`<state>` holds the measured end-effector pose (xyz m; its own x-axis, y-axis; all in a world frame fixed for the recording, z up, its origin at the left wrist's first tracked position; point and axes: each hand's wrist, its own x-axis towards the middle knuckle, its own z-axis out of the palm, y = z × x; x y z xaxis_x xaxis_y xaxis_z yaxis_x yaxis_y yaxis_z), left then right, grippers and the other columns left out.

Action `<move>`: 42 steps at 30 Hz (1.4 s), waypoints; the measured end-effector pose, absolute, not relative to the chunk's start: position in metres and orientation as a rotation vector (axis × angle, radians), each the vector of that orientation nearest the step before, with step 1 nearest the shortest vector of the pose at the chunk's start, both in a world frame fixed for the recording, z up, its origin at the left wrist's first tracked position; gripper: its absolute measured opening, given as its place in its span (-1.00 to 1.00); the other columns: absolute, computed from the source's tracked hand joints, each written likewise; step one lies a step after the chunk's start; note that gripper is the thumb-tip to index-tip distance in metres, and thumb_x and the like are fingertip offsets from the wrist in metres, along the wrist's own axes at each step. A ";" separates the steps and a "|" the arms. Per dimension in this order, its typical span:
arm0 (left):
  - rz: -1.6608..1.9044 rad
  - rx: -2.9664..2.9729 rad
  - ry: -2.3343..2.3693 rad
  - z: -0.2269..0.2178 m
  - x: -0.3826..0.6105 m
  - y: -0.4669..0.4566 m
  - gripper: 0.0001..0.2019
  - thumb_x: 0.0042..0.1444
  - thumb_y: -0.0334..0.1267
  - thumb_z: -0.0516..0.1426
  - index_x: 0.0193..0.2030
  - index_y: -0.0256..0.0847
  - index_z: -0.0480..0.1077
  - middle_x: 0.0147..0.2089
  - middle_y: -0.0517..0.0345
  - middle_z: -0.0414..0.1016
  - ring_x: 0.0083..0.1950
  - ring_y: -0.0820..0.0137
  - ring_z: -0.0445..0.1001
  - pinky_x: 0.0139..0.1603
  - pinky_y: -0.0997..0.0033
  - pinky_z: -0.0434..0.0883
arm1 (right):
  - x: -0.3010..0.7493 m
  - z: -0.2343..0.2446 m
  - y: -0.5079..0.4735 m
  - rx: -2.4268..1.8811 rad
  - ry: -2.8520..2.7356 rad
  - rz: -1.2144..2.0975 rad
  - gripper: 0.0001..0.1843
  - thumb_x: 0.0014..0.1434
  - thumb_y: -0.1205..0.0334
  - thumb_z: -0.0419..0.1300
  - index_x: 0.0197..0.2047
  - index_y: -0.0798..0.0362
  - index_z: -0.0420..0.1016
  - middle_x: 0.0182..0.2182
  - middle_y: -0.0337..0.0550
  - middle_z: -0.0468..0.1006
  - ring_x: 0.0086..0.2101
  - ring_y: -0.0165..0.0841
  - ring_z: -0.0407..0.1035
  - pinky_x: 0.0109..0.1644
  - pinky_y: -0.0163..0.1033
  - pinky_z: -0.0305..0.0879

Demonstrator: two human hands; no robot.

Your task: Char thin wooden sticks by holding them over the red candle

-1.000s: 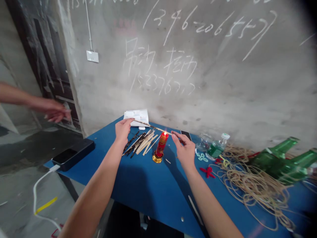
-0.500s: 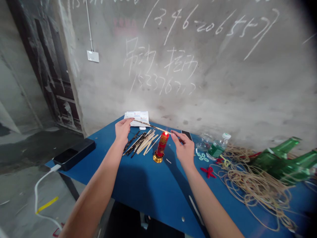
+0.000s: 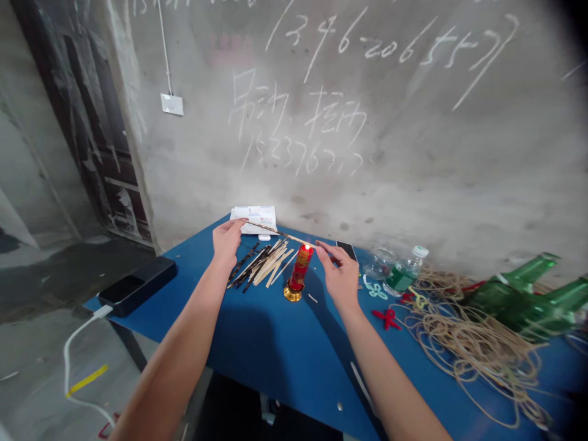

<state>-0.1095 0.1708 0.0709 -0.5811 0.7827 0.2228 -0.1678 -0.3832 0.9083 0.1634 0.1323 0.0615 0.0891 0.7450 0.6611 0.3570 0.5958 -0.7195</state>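
Note:
A thin wooden stick (image 3: 279,233), scorched dark in patches on its left part, is stretched between my two hands. My left hand (image 3: 226,240) pinches its dark end, and my right hand (image 3: 340,272) pinches the paler end. Just beneath the stick near my right fingers burns a lit red candle (image 3: 301,268), upright in a gold holder (image 3: 293,293). Whether the flame touches the wood I cannot tell. Left of the candle lies a loose pile of sticks (image 3: 264,264), some pale and some blackened.
White papers (image 3: 253,215) lie at the back of the blue table (image 3: 243,343). A black power bank (image 3: 138,285) with a white cable sits at left. On the right are a phone (image 3: 346,250), a plastic bottle (image 3: 407,272), tangled cord (image 3: 473,349) and green glass bottles (image 3: 519,300).
Both hands have shifted very slightly left together with the stick, which stays over the flame. Nothing else has moved.

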 end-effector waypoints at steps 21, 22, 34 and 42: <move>2.035 0.842 1.216 0.069 -0.111 0.173 -0.62 -0.11 -0.08 0.33 -0.21 -0.32 0.62 -0.61 0.37 0.07 -0.61 0.58 -0.06 -0.60 0.48 -0.11 | 0.159 0.067 0.127 -0.971 -1.545 0.356 -0.59 0.33 -0.06 0.19 0.01 0.02 0.70 -0.11 -0.04 0.67 -0.33 -0.31 0.42 -0.26 -0.20 0.33; 2.036 0.839 1.219 0.068 -0.112 0.174 -0.62 -0.11 -0.07 0.33 -0.20 -0.31 0.63 -0.61 0.37 0.07 -0.61 0.58 -0.05 -0.60 0.48 -0.12 | 0.158 0.067 0.127 -0.966 -1.548 0.354 -0.59 0.34 -0.06 0.19 0.01 0.02 0.70 -0.11 -0.04 0.67 -0.33 -0.31 0.42 -0.26 -0.20 0.33; 2.032 0.839 1.214 0.069 -0.111 0.173 -0.65 -0.13 -0.09 0.33 -0.24 -0.30 0.62 -0.62 0.38 0.06 -0.61 0.58 -0.06 -0.60 0.48 -0.12 | 0.158 0.065 0.128 -0.976 -1.492 0.356 -0.59 0.29 -0.08 0.22 -0.02 0.01 0.72 -0.16 -0.05 0.69 -0.40 -0.34 0.35 -0.25 -0.17 0.35; 1.985 0.914 1.173 0.068 -0.110 0.173 -0.65 -0.10 -0.11 0.34 -0.23 -0.33 0.62 -0.64 0.39 0.03 -0.61 0.59 -0.08 -0.60 0.48 -0.14 | 0.167 0.060 0.130 -1.000 -1.433 0.388 -0.60 0.27 -0.07 0.26 -0.01 0.00 0.71 -0.18 -0.07 0.69 -0.44 -0.37 0.27 -0.31 -0.20 0.29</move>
<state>-0.1095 0.1731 0.0676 -0.5462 0.8034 0.2371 -0.1801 -0.3890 0.9034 0.1666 0.1296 0.0604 0.1622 0.7563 0.6337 0.3331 0.5626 -0.7567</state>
